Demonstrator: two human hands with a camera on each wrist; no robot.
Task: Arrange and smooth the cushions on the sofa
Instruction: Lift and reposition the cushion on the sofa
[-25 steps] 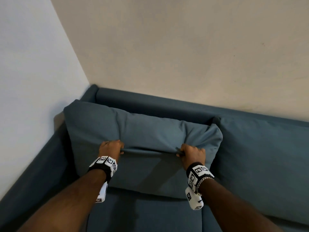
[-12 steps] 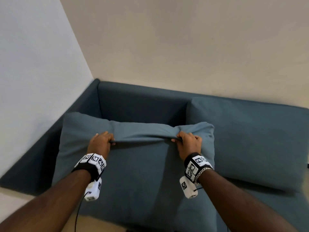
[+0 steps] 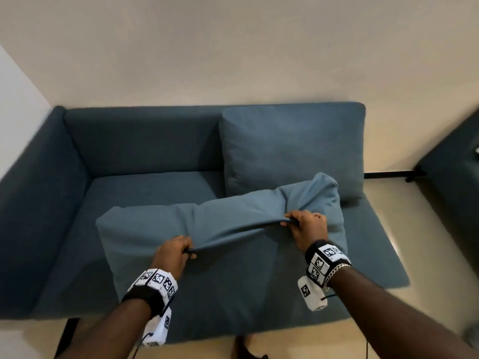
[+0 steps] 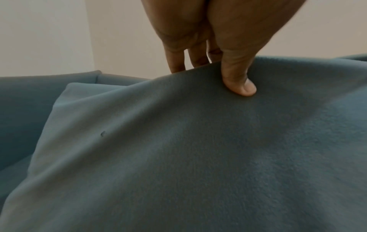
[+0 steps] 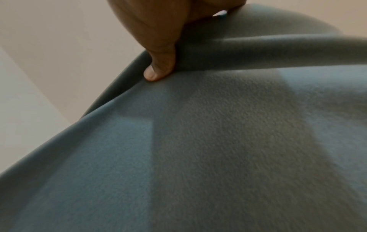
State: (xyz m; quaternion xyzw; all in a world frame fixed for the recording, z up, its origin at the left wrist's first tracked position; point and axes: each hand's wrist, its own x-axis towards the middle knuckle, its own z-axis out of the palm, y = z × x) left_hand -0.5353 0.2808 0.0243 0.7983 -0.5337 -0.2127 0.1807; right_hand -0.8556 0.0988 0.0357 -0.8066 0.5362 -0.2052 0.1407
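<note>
Left hand [image 4: 208, 39] comes in from the top, gripping a raised fold of the blue cushion [image 4: 198, 157]. Thumb [image 4: 238, 81] pressed flat on the near side of the fold, three fingers [image 4: 174, 62] gone over the far side. Cushion fabric drapes down below the hand. Sofa [image 4: 23, 102] left of the hand, wall [image 4: 59, 31] behind.

Sofa [image 3: 77, 203] set against the rear wall [image 3: 233, 47], its left arm toward the side wall. One cushion [image 3: 293, 151] stands upright against the backrest at the right end of the seat. A second cushion [image 3: 220, 268] lies before it, over the seat's front edge, held by the left hand [image 3: 172, 255] and right hand [image 3: 308, 229] along a raised fold.
</note>
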